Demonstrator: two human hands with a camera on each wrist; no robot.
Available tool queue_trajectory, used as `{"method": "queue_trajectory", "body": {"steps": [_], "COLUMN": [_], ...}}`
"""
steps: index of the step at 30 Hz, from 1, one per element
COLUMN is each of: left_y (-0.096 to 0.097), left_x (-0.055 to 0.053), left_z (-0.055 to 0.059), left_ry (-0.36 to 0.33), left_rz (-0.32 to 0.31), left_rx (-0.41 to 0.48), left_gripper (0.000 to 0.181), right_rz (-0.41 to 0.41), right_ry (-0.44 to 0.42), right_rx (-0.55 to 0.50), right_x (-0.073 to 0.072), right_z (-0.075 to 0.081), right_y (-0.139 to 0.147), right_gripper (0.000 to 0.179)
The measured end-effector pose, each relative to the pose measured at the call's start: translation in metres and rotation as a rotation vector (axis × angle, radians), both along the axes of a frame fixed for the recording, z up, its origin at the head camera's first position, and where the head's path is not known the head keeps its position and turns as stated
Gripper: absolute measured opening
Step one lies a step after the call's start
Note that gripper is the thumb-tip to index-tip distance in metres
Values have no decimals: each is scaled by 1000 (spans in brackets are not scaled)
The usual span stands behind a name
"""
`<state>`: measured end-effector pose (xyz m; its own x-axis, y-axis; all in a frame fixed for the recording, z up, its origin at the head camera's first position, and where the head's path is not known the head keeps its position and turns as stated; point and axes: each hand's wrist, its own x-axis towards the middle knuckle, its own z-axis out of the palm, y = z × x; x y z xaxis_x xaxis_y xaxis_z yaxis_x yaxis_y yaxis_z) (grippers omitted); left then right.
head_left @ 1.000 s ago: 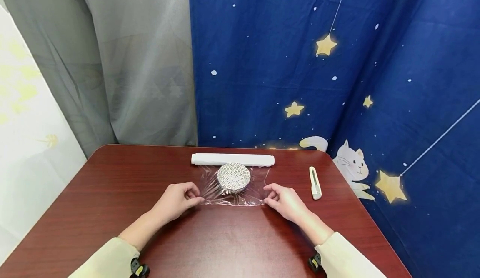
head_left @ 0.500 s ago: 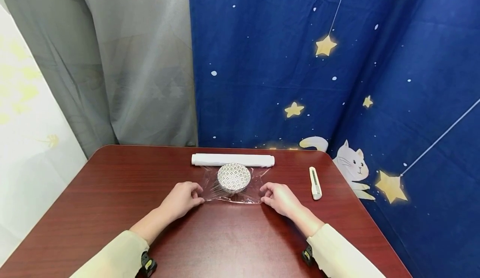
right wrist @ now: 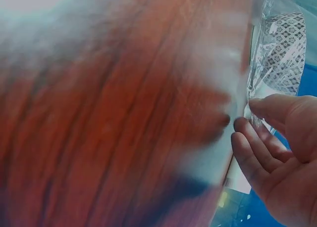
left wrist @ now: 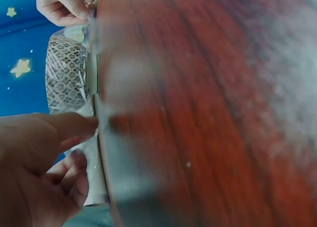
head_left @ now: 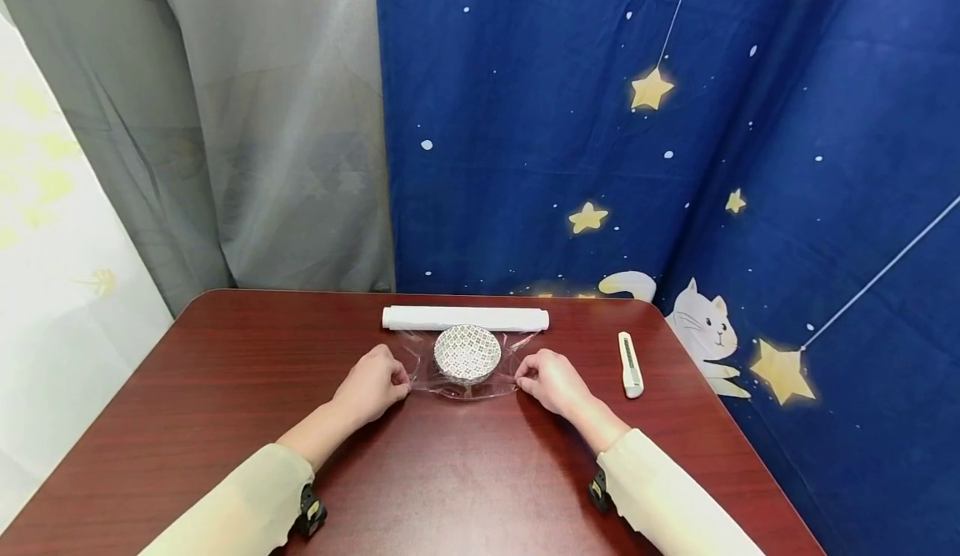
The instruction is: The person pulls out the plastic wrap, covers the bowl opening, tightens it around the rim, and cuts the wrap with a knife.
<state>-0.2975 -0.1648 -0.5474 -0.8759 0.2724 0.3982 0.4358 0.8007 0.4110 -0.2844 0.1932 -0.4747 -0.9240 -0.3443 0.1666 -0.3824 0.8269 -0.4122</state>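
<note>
A patterned bowl [head_left: 467,353] stands near the back of the table, with clear plastic wrap [head_left: 457,391] drawn over it and down its near side. My left hand [head_left: 373,384] pinches the wrap's near left corner between thumb and fingers. At the near right corner, my right hand [head_left: 553,383] pinches the same sheet. In the left wrist view the wrap lies creased over the side of the bowl [left wrist: 67,73]. The right wrist view has the thumb and fingertips of my right hand [right wrist: 277,143] meeting at the edge of the wrap, low by the tabletop.
Behind the bowl lies the white roll [head_left: 465,318] from which the wrap extends. A cream box cutter [head_left: 631,365] rests at the right of the dark red table [head_left: 465,481]. Grey and blue curtains [head_left: 525,122] hang past the table's far edge.
Both hands have moved slightly away from me and a little closer together, bringing the wrap's near edge nearer to the bowl. The bowl, roll and box cutter stay where they were.
</note>
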Motion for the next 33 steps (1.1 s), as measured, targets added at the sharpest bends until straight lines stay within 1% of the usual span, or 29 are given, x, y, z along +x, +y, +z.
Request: {"method": "queue_trajectory", "body": {"steps": [3,4,6,7,8,9,10,11,14,15,16,17,19,21,25,28,30,33], "left_y": [10,13,20,22,18,18,20,21,24,30,33,34,37,39,45,48,51,55], "left_x": [17,23,33,36,30,27,27,27,25,32,35,35,35,35,34,32,30,27], "left_z": [28,38,56,60,51,47,48,48,48,60,67,67,69,70,68,63,61,59], "left_ry": [-49,-70,-117,-152,-148,-158,-191,-239,-400,-475,-531,-562,-590,-607,-651,-676,-693,-716], "left_rz": [64,87,120,135,116,100,93,81,51,85,115,130,148,151,113,78,62,53], "left_rx": [1,-2,-20,-16,3,19,45,101,320,379,442,496,561,619,827,981,1067,1181], "left_gripper": [18,17,15,15,14,15,16,17,14,12,9,7,11,18,33,42,46,48], "right_rz": [3,14,0,-10,-28,-47,-67,-107,-163,-177,-190,-198,-208,-224,-242,-245,-243,-238], "right_ry": [22,37,-5,-34,-83,-132,-179,-239,-315,-330,-343,-352,-383,-422,-484,-520,-545,-583], "right_rx": [-27,-39,-82,-108,-140,-178,-222,-270,-413,-465,-514,-559,-652,-741,-866,-938,-988,-1066], "right_x": [-3,-8,-9,-9,-10,-10,-10,-6,-7,-8,-8,-8,-9,-10,-10,-10,-11,-12], "right_z": [-1,-7,-7,-7,-7,-7,-7,-2,-4,-5,-5,-6,-6,-6,-6,-8,-10,-12], "right_y": [-1,2,0,-1,-3,-4,-6,-10,-14,-16,-17,-18,-20,-23,-29,-33,-36,-39], "right_gripper": [13,13,12,12,12,12,12,12,10,10,11,12,16,21,28,34,37,43]}}
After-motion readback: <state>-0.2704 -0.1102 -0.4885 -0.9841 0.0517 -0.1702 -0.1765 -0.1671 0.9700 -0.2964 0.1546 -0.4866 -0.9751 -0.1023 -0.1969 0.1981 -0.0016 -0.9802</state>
